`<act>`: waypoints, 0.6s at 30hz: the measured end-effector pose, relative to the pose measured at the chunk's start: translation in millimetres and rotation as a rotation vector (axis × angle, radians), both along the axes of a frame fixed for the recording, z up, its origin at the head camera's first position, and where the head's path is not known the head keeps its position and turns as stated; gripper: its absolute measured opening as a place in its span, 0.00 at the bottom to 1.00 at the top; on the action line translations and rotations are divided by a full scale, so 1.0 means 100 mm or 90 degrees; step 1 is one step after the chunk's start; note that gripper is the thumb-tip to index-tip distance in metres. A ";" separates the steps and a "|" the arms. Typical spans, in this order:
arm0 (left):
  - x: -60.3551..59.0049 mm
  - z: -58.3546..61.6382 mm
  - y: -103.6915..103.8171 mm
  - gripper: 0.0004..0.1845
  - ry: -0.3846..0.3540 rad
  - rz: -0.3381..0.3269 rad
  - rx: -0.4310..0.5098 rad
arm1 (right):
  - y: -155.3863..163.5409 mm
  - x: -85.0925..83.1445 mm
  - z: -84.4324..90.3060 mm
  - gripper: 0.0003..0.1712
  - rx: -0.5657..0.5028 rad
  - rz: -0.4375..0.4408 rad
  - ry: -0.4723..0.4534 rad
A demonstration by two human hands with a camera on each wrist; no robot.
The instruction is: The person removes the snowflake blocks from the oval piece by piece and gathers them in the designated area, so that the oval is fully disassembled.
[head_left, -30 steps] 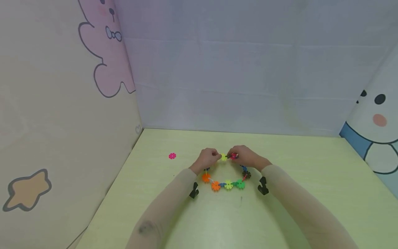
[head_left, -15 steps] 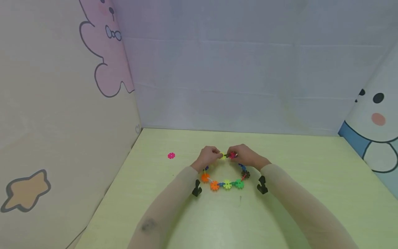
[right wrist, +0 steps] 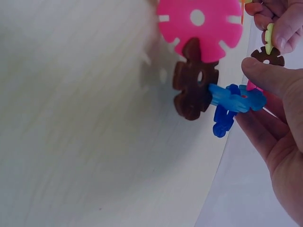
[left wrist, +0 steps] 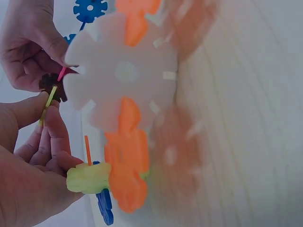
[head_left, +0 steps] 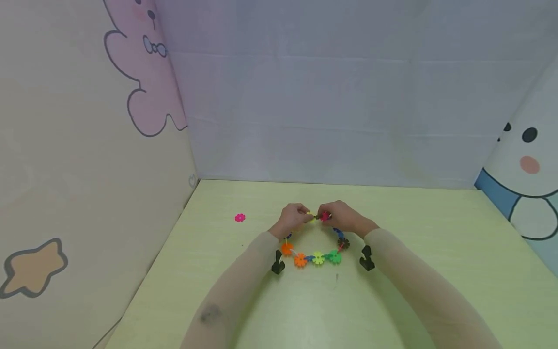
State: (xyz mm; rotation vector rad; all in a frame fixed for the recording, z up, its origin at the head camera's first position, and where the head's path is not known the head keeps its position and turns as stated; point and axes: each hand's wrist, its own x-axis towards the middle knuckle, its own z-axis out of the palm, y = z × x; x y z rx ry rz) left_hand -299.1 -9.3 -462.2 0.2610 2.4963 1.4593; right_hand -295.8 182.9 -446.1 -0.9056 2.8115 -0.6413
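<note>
In the head view my left hand [head_left: 294,218] pinches a yellow snowflake disc [left wrist: 49,104] between thumb and fingers. Across from it my right hand [head_left: 342,216] holds a pink snowflake disc [head_left: 324,216], partly covered by the fingers. Between the two hands sits a brown snowflake disc [right wrist: 268,57], touching the yellow one and the pink one. From both hands a chain of slotted discs curves back toward me in a ring, with an orange disc [head_left: 300,260], a green disc [head_left: 334,257] and a blue disc [right wrist: 236,97]. A white disc [left wrist: 125,71] looms large in the left wrist view.
A loose pink disc [head_left: 240,217] lies on the pale table [head_left: 436,232], left of the hands. Behind the table hangs a plain grey sheet [head_left: 305,121]. Black wrist mounts [head_left: 367,258] hang below both sleeves.
Both hands have stayed close together with only slight shifts. The yellow disc looks a little more covered by my left fingers. The ring keeps its shape on the table.
</note>
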 end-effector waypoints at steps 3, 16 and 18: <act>0.00 0.01 0.03 0.11 0.003 0.003 0.002 | 0.02 -0.01 -0.01 0.10 0.004 -0.001 -0.001; 0.02 0.07 0.07 0.07 0.009 0.036 -0.031 | 0.03 -0.03 0.00 0.09 -0.021 0.019 0.000; 0.03 0.09 0.08 0.07 0.017 0.041 -0.046 | 0.03 -0.03 0.00 0.09 -0.022 0.024 -0.001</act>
